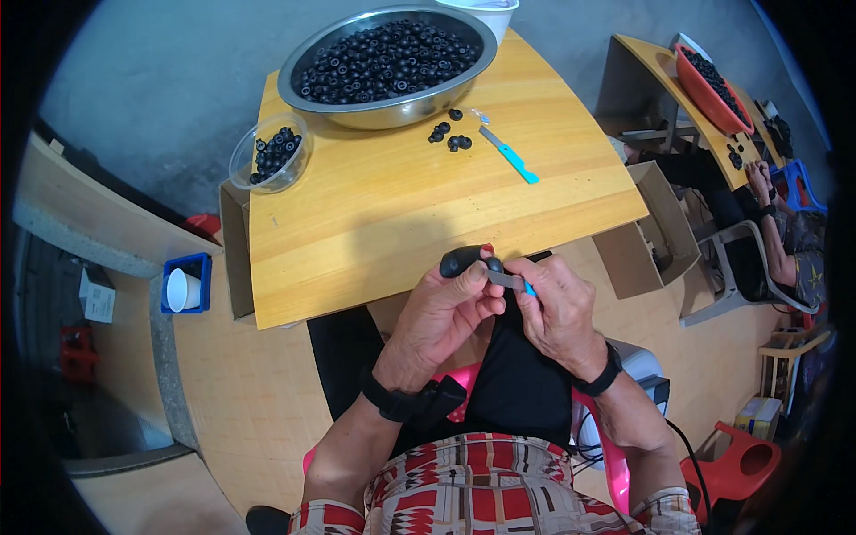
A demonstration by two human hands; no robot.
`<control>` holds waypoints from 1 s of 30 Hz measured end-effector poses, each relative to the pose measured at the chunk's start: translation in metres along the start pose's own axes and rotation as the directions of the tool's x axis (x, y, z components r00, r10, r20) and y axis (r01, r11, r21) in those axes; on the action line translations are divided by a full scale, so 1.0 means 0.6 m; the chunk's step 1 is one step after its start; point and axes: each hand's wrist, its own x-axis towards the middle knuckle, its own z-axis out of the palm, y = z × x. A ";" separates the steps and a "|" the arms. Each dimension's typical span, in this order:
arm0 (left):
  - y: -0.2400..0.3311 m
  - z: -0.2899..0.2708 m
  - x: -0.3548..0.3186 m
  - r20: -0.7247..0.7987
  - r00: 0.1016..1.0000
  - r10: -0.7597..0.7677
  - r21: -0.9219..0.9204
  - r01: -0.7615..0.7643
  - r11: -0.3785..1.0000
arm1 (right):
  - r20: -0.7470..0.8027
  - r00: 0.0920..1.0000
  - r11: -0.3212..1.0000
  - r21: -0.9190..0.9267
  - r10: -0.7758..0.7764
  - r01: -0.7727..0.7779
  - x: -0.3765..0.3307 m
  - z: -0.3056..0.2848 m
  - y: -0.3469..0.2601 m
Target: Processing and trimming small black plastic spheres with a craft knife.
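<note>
Just off the near edge of the table [553, 209], my left hand [437, 312] pinches a small round black rubber-like piece [496, 265] between thumb and forefinger. A black cover sleeves that forefinger. My right hand [563, 312] is closed around a small blue-handled knife [505, 280], its metal blade lying against or right beside the piece; exact contact is too small to tell. Most of the handle is hidden in my fingers. On the tabletop lie several loose black pieces [459, 143] and a second blue-handled knife [513, 159].
A large steel bowl [383, 114] heaped with black pieces stands at the table's far side. Left of it is a clear tub [299, 165] with more. Cardboard boxes [624, 259] flank the table. At right, another person sits by a table with a red basin [709, 89].
</note>
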 end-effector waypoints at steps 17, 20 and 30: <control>-0.001 0.000 -0.006 -0.024 0.999 0.025 0.026 -0.024 0.999 | 0.036 0.999 0.988 -0.156 -0.008 0.013 0.000 -0.003 -0.008; 0.000 -0.005 -0.006 -0.028 0.999 0.044 0.055 -0.042 0.998 | 0.046 0.999 0.981 -0.193 -0.006 0.015 0.001 -0.004 -0.010; 0.011 0.028 -0.023 -0.017 1.000 0.017 0.103 -0.015 0.995 | 0.126 0.972 0.954 -0.252 0.199 -0.163 -0.001 0.005 0.021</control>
